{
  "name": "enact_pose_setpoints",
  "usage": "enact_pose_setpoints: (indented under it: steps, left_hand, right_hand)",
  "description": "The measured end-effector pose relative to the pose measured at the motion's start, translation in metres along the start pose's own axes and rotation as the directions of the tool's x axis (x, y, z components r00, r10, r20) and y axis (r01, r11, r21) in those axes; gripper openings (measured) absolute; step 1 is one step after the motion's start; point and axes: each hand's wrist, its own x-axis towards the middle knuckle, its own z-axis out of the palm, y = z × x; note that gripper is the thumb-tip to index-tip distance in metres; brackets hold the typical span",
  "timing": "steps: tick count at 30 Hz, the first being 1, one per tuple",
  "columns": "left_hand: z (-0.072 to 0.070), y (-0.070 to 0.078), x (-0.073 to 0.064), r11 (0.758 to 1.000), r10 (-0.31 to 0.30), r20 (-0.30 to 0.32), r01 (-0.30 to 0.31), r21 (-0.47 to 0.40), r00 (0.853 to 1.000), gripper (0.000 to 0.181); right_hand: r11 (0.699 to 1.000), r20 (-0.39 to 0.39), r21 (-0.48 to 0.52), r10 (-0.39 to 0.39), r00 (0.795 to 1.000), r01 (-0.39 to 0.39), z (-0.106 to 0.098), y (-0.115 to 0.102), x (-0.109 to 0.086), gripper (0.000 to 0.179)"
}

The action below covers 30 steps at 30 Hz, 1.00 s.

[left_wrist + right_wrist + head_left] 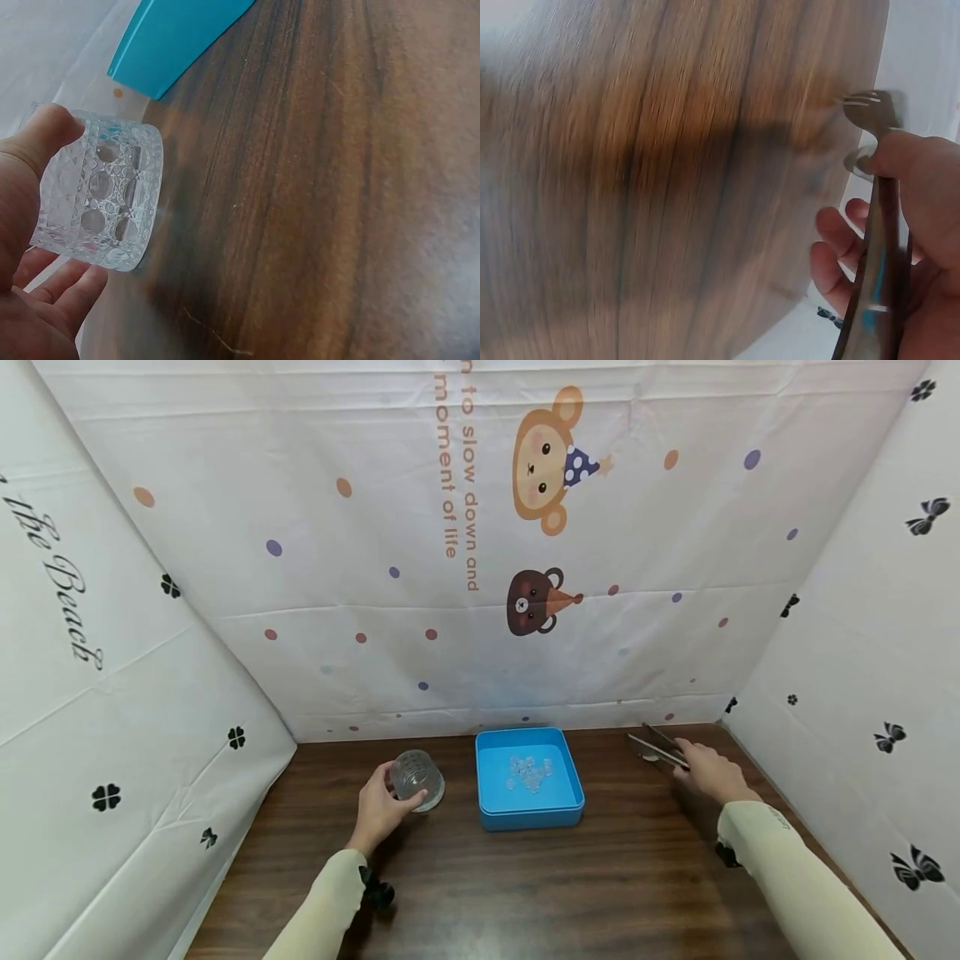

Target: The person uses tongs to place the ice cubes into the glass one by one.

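My left hand [378,810] holds a clear patterned drinking glass [416,777] near the table's back left, thumb on one side and fingers on the other. In the left wrist view the glass [112,187] shows its cut facets; whether its base touches the table I cannot tell. At the right, my right hand [712,772] grips metal tongs [660,752] that point toward the back wall. One end of the tongs [870,112] is fork-shaped in the right wrist view, and the other end looks rounded, partly behind the thumb.
Between the hands stands a blue square tray [532,820] with several small clear cubes [531,772] in it. Dark wood table [525,893] lies beneath. White printed cloth [420,543] covers the back and both sides.
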Motion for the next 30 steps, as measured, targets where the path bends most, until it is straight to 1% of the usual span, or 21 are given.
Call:
enact_pose_setpoints:
  steps: [2, 7, 11, 20, 24, 30]
  left_hand:
    - [-0.002, 0.001, -0.001, 1.000, 0.000, 0.005, 0.000, -0.002, 1.000, 0.081]
    - [-0.004, 0.000, -0.004, 1.000, 0.005, 0.013, -0.005, 0.006, 1.000, 0.081]
    - [-0.006, -0.001, -0.008, 1.000, 0.002, 0.025, -0.002, 0.014, 1.000, 0.080]
    - [-0.011, -0.004, -0.026, 1.000, -0.014, 0.071, 0.016, -0.020, 0.997, 0.080]
    - [-0.011, -0.005, -0.034, 1.000, 0.003, 0.085, 0.000, -0.030, 0.996, 0.080]
    - [-0.010, -0.003, -0.046, 0.998, 0.040, 0.078, -0.036, -0.056, 0.996, 0.078]
  right_hand:
    - [1.000, -0.020, -0.013, -0.001, 1.000, 0.001, -0.003, 0.002, -0.002, 0.057]
    - [0.999, -0.018, -0.035, -0.001, 1.000, 0.000, -0.010, 0.007, -0.006, 0.056]
    - [0.999, -0.027, -0.045, -0.025, 0.999, 0.024, -0.013, 0.010, -0.010, 0.056]
    - [0.995, -0.015, -0.076, -0.060, 0.998, 0.059, -0.028, 0.006, -0.018, 0.061]
    - [0.991, -0.034, -0.092, -0.097, 0.995, 0.094, -0.033, 0.005, -0.020, 0.060]
    - [0.988, -0.052, -0.108, -0.121, 0.991, 0.114, -0.037, 0.002, -0.022, 0.062]
